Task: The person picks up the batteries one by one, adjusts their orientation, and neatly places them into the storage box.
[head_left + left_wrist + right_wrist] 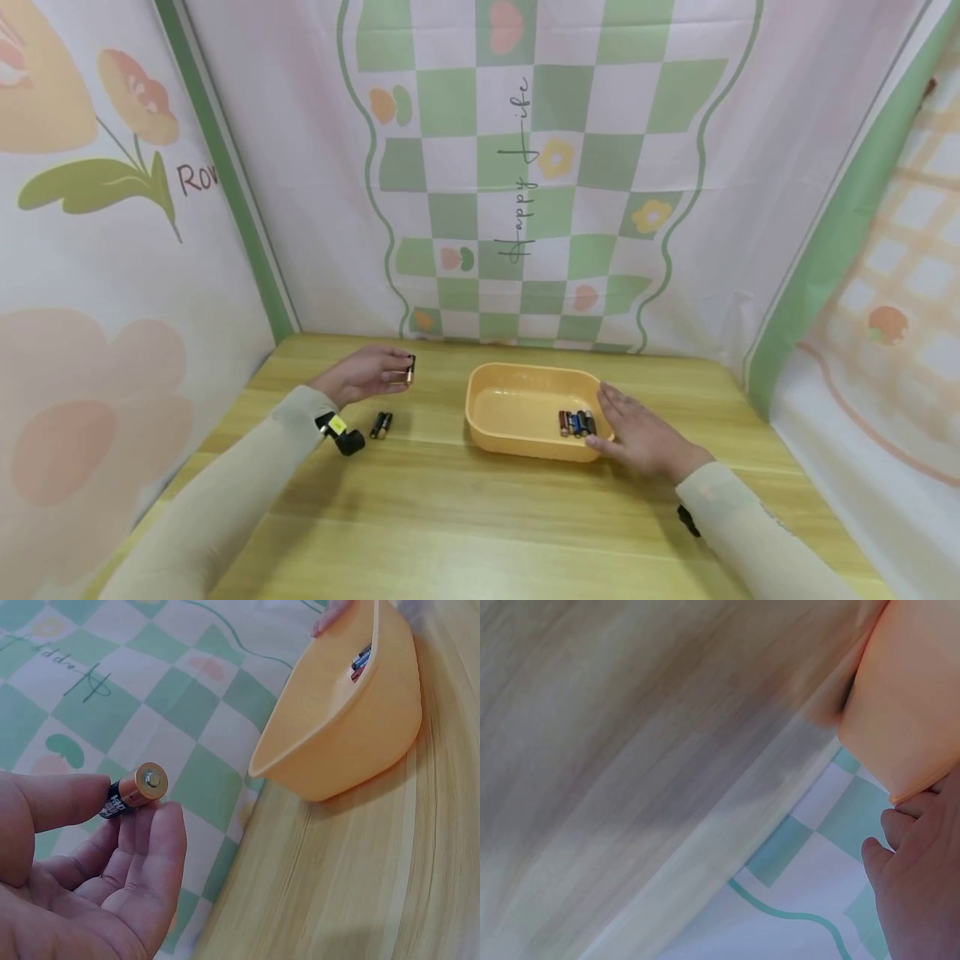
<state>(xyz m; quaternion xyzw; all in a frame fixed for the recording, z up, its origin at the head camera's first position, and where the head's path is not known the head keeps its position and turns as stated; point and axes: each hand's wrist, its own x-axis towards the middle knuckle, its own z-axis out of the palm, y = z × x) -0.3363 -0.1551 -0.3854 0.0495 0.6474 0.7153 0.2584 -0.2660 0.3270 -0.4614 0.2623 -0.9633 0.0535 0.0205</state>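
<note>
My left hand point(369, 373) pinches a black and copper AA-type battery point(135, 790) between thumb and fingertips, raised above the left part of the table. In the left wrist view its copper end with the metal nub faces the camera. Two similar black and copper batteries point(381, 425) lie side by side on the wood below that hand. A yellow plastic basket point(495, 446), open at the top, stands to the right. Several batteries point(576, 423), some dark, one blue, one reddish, lie together at its right end. My right hand point(648, 435) rests on the basket's right rim with extended fingers.
The light wooden table point(450, 525) ends at a fabric backdrop point(502, 208) with green and white checks. Printed cloths also hang at the left point(90, 267) and right point(885, 275). A small black wrist camera point(347, 437) sits under my left wrist.
</note>
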